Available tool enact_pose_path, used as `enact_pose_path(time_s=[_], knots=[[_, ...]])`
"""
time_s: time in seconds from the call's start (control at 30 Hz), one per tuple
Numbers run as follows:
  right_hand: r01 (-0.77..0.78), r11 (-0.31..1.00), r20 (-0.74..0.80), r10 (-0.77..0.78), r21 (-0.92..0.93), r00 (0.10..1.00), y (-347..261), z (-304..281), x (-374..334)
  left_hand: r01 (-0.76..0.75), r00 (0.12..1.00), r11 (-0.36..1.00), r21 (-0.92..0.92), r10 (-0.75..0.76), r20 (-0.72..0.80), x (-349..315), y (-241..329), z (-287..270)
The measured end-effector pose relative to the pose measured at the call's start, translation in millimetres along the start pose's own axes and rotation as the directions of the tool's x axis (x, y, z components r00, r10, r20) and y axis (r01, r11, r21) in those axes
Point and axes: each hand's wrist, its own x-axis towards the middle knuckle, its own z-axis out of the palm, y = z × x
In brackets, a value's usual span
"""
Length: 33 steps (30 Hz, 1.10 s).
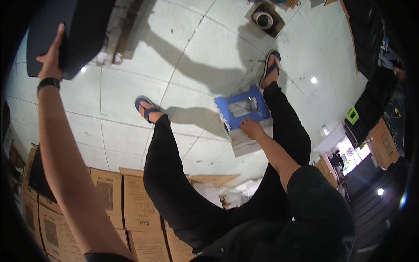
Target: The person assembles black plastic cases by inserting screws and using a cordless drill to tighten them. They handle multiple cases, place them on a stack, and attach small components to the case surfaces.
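At the upper left, my left hand (51, 59), with a dark band at its wrist, is at the lower end of a large black box-shaped cabinet (87, 32). One finger stretches along its face and the thumb sticks out to the side; the other fingers are partly hidden against it. Between my feet stands a pale box-shaped thing with a blue frame-like top (223, 107), open in the middle. My right hand (251, 128) has its fingers curled over the near edge of that blue frame.
My feet, in dark flip-flops (146, 107), stand apart on white floor tiles. Stacked brown cartons (139, 196) are at the lower left. A small open carton with a round part (263, 19) lies at the far side. Black items and another carton (384, 144) are on the right.
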Motion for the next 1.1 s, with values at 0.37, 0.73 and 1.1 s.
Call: enact_pose_path(time_s=[0.37, 0.73, 1.1], knots=[[0.361, 0.865, -0.235, -0.292, 0.347, 0.927, -102, -178, 54, 0.191, 0.962, 0.971, 0.147, -0.155, -0.223, -8, -11, -29], [0.141, 0.961, -0.58, 0.023, 0.237, 0.815, -118, -475, 66, 0.239, 0.956, 0.959, 0.154, -0.204, -0.213, -57, 6, -9], [-0.085, 0.809, -0.575, 0.483, 0.582, 0.66, -111, -442, 43, 0.064, 0.998, 0.966, 0.249, -0.057, -0.033, 1, 158, 11]])
